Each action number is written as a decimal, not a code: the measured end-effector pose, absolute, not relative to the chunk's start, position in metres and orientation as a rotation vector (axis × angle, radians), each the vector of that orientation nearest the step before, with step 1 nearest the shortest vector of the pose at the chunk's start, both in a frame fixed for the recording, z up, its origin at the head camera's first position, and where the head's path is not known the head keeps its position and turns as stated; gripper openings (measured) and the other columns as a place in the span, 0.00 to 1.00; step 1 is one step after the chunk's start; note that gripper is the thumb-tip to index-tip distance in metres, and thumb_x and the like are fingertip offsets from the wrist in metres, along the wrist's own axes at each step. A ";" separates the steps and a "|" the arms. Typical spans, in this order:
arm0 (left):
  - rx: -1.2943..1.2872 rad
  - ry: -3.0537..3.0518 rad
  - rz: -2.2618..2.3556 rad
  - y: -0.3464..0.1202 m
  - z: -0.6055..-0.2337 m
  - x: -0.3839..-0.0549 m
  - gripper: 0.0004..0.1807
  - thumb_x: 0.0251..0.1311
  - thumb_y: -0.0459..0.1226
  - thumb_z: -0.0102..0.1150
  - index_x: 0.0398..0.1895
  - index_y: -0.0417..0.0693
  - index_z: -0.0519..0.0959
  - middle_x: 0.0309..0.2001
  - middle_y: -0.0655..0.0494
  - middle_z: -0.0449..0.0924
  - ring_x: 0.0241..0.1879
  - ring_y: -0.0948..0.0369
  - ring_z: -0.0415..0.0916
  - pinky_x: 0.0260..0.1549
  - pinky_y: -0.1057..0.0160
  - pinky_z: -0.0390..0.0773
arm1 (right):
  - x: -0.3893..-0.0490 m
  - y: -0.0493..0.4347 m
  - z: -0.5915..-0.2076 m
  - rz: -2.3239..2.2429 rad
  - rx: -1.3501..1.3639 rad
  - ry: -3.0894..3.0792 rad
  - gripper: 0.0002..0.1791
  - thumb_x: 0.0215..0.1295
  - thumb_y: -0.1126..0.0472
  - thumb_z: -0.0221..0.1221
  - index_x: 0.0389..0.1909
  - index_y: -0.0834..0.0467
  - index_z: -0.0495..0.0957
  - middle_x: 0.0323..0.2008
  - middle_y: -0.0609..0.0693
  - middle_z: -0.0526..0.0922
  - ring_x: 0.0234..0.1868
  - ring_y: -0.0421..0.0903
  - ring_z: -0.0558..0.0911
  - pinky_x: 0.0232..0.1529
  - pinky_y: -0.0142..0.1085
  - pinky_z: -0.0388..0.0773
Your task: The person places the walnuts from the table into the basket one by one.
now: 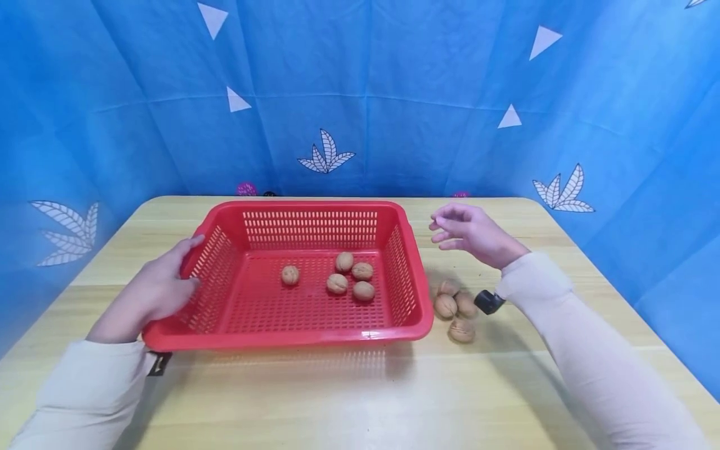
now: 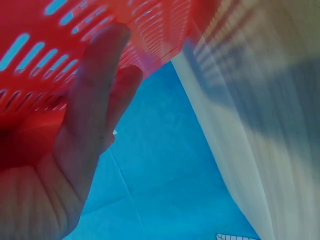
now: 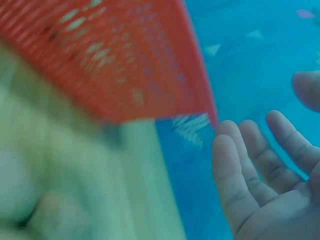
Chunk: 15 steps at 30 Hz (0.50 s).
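Observation:
My left hand grips the left rim of a red plastic basket, its thumb along the slotted wall in the left wrist view. Inside the basket lie several walnuts, most of them toward the right, with a single walnut nearer the middle. To the right of the basket, above the table, my right hand holds nothing; the right wrist view shows its fingers loosely extended and apart. Several more walnuts sit on the table between the basket's right side and the right forearm.
The basket's shadow falls on the light wooden table in front of it. A blue patterned cloth hangs behind and along both sides. A small black device is attached at the right wrist.

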<state>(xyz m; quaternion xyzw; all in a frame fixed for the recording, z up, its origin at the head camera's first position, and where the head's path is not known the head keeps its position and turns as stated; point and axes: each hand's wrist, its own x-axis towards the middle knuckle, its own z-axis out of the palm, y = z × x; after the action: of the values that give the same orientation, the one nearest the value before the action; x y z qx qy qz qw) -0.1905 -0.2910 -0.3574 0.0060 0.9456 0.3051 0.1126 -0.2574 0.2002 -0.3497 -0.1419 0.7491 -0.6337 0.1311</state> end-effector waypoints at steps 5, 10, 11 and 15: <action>-0.028 2.758 0.929 -0.304 -0.359 -0.184 0.52 0.58 0.31 0.59 0.77 0.42 0.33 0.59 0.25 0.56 0.48 0.36 0.66 0.29 0.53 0.83 | -0.253 0.215 -0.367 -1.663 -0.348 2.242 0.19 0.73 0.62 0.50 0.56 0.72 0.63 0.50 0.61 0.73 0.46 0.51 0.79 0.51 0.43 0.78; -0.079 2.737 0.981 -0.311 -0.359 -0.181 0.56 0.56 0.32 0.62 0.77 0.45 0.31 0.60 0.25 0.55 0.48 0.35 0.68 0.29 0.52 0.84 | -0.252 0.224 -0.380 -1.423 -0.330 2.327 0.23 0.70 0.62 0.54 0.58 0.74 0.63 0.53 0.68 0.70 0.47 0.58 0.78 0.51 0.48 0.78; -0.086 2.735 0.985 -0.312 -0.360 -0.180 0.57 0.56 0.32 0.63 0.77 0.46 0.30 0.61 0.25 0.55 0.48 0.35 0.68 0.29 0.52 0.84 | -0.252 0.225 -0.382 -1.367 -0.332 2.344 0.23 0.69 0.62 0.55 0.58 0.74 0.65 0.52 0.67 0.71 0.46 0.57 0.78 0.50 0.48 0.79; -0.094 2.735 0.980 -0.314 -0.360 -0.180 0.57 0.57 0.32 0.62 0.77 0.46 0.30 0.61 0.25 0.54 0.49 0.34 0.68 0.29 0.51 0.84 | -0.253 0.226 -0.390 -1.154 -0.353 2.404 0.19 0.65 0.61 0.59 0.51 0.70 0.71 0.44 0.61 0.76 0.41 0.52 0.78 0.44 0.44 0.80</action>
<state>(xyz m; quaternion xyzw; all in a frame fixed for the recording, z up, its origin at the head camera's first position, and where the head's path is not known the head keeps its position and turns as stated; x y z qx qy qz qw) -0.1801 -0.3140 -0.3604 -0.0320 0.9344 0.3348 0.1171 -0.2525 0.2263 -0.3896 -0.1278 0.8711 -0.4179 0.2239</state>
